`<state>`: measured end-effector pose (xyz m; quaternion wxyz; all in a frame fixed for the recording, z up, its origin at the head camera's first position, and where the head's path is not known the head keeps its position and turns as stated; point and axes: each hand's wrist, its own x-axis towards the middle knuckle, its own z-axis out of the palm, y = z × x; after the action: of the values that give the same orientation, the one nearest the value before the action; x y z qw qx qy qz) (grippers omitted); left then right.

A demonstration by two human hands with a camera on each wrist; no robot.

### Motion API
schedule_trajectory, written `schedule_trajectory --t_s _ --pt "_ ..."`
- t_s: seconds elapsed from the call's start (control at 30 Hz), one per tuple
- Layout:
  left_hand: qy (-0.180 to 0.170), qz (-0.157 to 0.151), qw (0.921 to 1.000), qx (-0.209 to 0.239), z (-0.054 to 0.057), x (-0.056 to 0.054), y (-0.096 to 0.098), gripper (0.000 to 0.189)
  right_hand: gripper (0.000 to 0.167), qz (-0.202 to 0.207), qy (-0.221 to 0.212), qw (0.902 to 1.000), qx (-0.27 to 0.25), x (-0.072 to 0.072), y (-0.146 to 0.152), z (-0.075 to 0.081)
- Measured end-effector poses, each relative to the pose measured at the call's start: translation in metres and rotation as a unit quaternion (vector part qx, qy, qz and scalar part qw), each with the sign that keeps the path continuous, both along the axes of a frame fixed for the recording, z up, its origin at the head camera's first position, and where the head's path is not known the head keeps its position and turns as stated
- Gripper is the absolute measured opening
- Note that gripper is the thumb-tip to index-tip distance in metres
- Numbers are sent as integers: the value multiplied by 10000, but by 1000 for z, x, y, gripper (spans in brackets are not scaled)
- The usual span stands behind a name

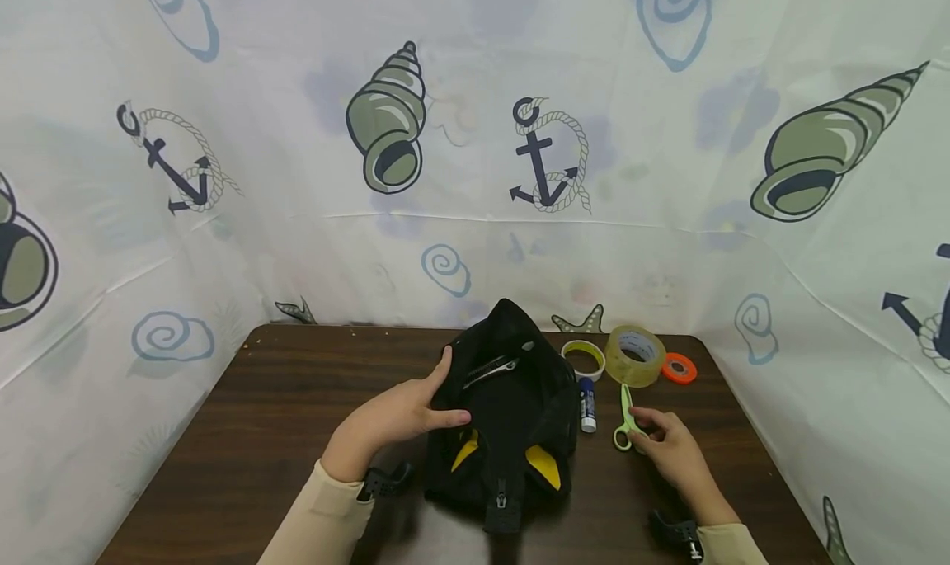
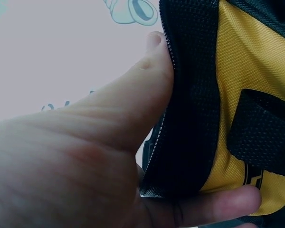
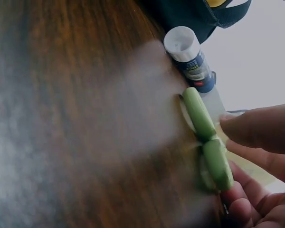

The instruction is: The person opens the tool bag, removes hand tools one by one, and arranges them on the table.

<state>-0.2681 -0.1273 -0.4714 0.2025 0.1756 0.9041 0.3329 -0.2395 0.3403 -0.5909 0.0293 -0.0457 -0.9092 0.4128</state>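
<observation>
A black bag with yellow panels [image 1: 512,433] stands at the middle of the table, its zipped edge showing in the left wrist view. My left hand [image 1: 401,416] holds the bag's left side, thumb and fingers spread on either side of the edge. At the right, light green scissors [image 1: 625,421] are at my right hand [image 1: 671,449], whose thumb and fingers pinch them near the handles. Beside the bag is a blue and white glue stick [image 1: 587,404], seen close up in the right wrist view with its white end towards the camera.
Behind the scissors are a wide roll of clear tape [image 1: 634,371], a yellow and white tape roll [image 1: 597,374] and a small orange roll [image 1: 690,374]. The brown wooden table [image 1: 297,433] ends at a patterned white cloth [image 1: 475,136] hanging behind and at the sides.
</observation>
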Motion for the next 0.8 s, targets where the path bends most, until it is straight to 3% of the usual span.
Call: schedule_trajectory --t_s 0.5,0.67,0.8 --pt "-17 42 10000 -3 0 1 0 119 29 -652 544 9935 -763 3 -5 -4" --pt "-7 -10 10000 2 0 0 0 121 27 -773 815 9896 -899 8 -11 15" --pt "32 12 10000 -44 1 0 -1 121 26 -662 1148 9865 -967 12 -29 46"
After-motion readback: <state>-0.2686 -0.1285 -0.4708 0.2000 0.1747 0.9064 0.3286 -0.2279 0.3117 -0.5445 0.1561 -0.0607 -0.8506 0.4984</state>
